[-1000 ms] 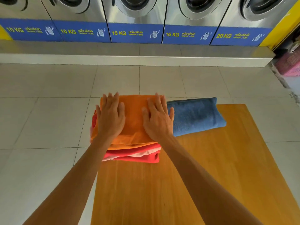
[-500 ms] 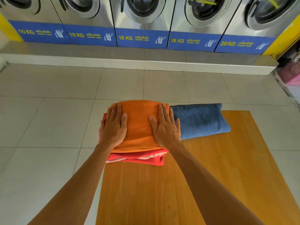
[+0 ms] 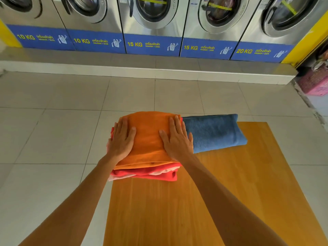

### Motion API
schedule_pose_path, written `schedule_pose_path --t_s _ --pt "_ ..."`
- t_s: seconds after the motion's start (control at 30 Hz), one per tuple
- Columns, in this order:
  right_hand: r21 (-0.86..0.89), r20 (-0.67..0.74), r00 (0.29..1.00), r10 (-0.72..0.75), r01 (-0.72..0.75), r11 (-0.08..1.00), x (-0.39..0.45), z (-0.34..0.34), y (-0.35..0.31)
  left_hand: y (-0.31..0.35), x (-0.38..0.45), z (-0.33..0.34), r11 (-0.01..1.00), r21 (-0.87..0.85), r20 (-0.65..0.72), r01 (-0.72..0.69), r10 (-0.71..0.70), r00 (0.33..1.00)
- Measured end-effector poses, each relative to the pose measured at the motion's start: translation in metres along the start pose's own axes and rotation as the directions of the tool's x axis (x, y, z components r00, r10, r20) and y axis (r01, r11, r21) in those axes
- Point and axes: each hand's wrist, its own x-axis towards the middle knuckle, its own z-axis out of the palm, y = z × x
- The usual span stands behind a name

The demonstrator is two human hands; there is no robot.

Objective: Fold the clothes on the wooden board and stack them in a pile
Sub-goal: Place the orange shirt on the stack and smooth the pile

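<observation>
A folded orange cloth (image 3: 149,139) tops a pile at the far left corner of the wooden board (image 3: 230,201). Under it lie folded red clothes (image 3: 150,174) with a pale layer between them. My left hand (image 3: 122,139) lies flat on the orange cloth's left side, fingers together. My right hand (image 3: 177,139) presses flat on its right side. Neither hand grips anything. A folded blue towel (image 3: 214,132) lies on the board right beside the pile, touching my right hand's edge.
The board rests on a pale tiled floor (image 3: 53,139). A row of steel washing machines (image 3: 152,18) on a raised step (image 3: 142,71) fills the far side. A pink basket (image 3: 316,82) sits at the far right. The board's near part is bare wood.
My view has tilted up, showing more of the machines. Both hands have slid slightly outward and stay flat on the orange cloth. The pile and blue towel have not moved on the board.
</observation>
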Motion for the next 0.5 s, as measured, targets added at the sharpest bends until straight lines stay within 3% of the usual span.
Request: schedule_pose_path --t_s 0.07,0.13,0.17,0.23,0.3,0.4,0.5 --pt "0.198 -0.1 0.988 0.118 -0.097 0.975 -0.018 -0.008 0.001 -0.007 -0.015 -0.011 0.992 -0.081 -0.107 0.1 -0.108 0.988" --pt "0.444 -0.094 0.925 0.368 -0.292 0.847 -0.037 -0.012 0.006 -0.009 -0.032 -0.02 0.921 -0.21 -0.136 0.329 -0.361 0.923" --pt "0.524 -0.002 0.887 0.461 -0.392 0.756 -0.042 -0.013 0.008 -0.009 -0.04 -0.022 0.851 -0.315 -0.069 0.421 -0.463 0.884" --pt "0.577 0.224 0.837 0.499 -0.527 0.624 -0.043 -0.01 0.009 -0.003 -0.054 -0.021 0.648 -0.534 0.162 0.542 -0.551 0.818" --pt "0.586 0.357 0.812 0.462 -0.579 0.567 -0.037 -0.007 0.005 -0.003 -0.061 -0.02 0.558 -0.612 0.27 0.561 -0.519 0.811" --pt "0.596 0.38 0.837 0.394 -0.547 0.588 -0.027 -0.011 -0.007 -0.008 -0.061 -0.018 0.479 -0.735 0.315 0.481 -0.386 0.867" --pt "0.606 0.356 0.882 0.308 -0.469 0.643 -0.023 -0.015 -0.012 -0.006 -0.071 -0.013 0.243 -0.893 0.332 0.379 -0.211 0.919"
